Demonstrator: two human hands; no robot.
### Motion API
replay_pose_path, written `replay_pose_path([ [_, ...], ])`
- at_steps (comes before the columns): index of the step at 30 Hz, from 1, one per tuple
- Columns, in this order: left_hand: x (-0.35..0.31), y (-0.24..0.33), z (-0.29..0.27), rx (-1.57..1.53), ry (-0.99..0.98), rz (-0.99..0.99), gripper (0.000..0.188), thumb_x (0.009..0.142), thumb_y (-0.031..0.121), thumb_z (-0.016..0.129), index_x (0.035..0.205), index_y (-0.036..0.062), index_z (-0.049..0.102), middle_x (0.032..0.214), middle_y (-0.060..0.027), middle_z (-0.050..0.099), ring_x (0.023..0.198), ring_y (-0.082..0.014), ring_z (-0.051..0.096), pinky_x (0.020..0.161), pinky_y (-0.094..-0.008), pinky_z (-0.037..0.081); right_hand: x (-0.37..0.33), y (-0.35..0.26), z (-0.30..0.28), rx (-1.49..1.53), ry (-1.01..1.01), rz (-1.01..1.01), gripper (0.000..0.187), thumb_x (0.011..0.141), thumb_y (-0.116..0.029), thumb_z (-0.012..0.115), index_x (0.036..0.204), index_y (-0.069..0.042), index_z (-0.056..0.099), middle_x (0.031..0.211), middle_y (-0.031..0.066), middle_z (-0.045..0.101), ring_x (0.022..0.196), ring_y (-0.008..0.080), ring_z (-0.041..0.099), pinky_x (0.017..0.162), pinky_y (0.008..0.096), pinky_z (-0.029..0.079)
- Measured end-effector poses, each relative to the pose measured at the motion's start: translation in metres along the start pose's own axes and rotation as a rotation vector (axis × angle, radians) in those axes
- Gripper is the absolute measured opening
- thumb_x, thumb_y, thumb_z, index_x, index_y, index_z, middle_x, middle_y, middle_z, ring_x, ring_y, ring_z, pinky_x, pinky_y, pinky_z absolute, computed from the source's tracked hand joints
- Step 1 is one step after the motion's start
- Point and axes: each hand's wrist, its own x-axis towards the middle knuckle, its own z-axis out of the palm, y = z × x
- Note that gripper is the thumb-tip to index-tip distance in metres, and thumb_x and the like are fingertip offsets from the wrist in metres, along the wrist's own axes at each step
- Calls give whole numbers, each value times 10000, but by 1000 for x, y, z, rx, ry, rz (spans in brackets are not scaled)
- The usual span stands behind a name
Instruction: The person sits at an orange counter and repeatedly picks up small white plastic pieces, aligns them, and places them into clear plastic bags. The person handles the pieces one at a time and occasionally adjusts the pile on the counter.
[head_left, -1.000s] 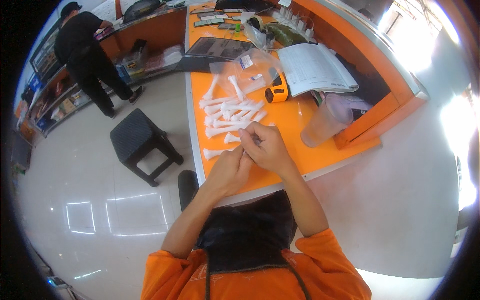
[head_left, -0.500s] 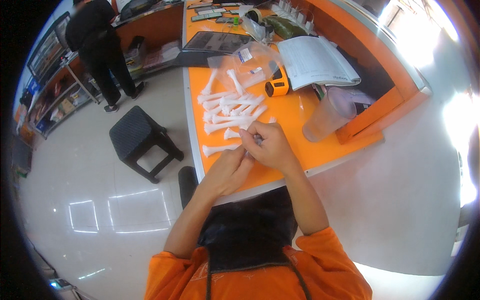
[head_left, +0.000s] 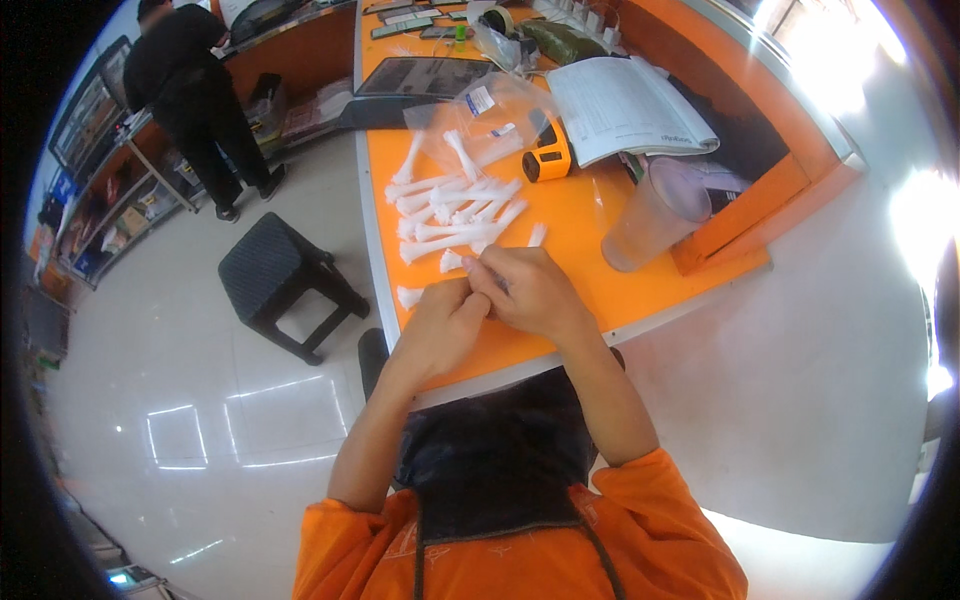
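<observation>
My left hand (head_left: 440, 325) and my right hand (head_left: 525, 290) meet over the near edge of the orange table (head_left: 560, 235). Both have their fingers closed together around something small that they mostly hide. Just beyond my fingertips lie several white bundles (head_left: 455, 230) with flared ends, which look like bundled cable ties. One short bundle end (head_left: 452, 261) shows right past my left hand, and another end (head_left: 409, 297) sticks out at its left side. A further white tip (head_left: 538, 235) stands beyond my right hand.
A clear plastic bag (head_left: 500, 110) and a yellow-black device (head_left: 547, 160) lie past the bundles. An open booklet (head_left: 630, 108) and a frosted cup (head_left: 655, 215) stand at the right. A dark laptop-like panel (head_left: 425, 77) sits farther back. A black stool (head_left: 285, 280) and a person (head_left: 190, 95) are at left.
Both hands have shifted slightly and remain together; my left hand now covers more of the nearest white bundle. The view has tilted a little. The person at left has turned slightly.
</observation>
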Motion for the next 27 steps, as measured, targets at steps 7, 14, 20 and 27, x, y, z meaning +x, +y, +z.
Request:
replay_pose_path([
  [7,-7,26,-17,90,-107,-49,430,874,258,431,952,-107,643,929,-276,661,895,-352,635,835,-384,473,-3,-3,6,75,92,-41,282,937,-147,599,703,-1,539,572,161,563,487,264,596,463,350,424],
  [14,-15,28,-17,105,-74,84,396,883,243,433,906,-86,651,883,-267,659,837,-356,641,811,-395,482,-5,-16,-4,178,157,91,279,935,-150,602,705,1,557,554,148,544,460,239,557,455,342,402],
  [20,-18,23,-12,331,51,184,362,878,236,456,846,-59,663,768,-268,648,703,-420,630,702,-442,506,-9,-8,-4,96,27,-3,285,949,-211,578,774,12,608,636,182,596,588,358,597,562,393,466],
  [27,-29,1,-23,681,-74,350,360,858,285,505,787,-20,683,708,-208,659,618,-358,643,612,-443,524,-37,-21,-17,18,-354,81,214,916,-218,606,942,-7,630,999,180,628,889,339,604,782,414,477],
])
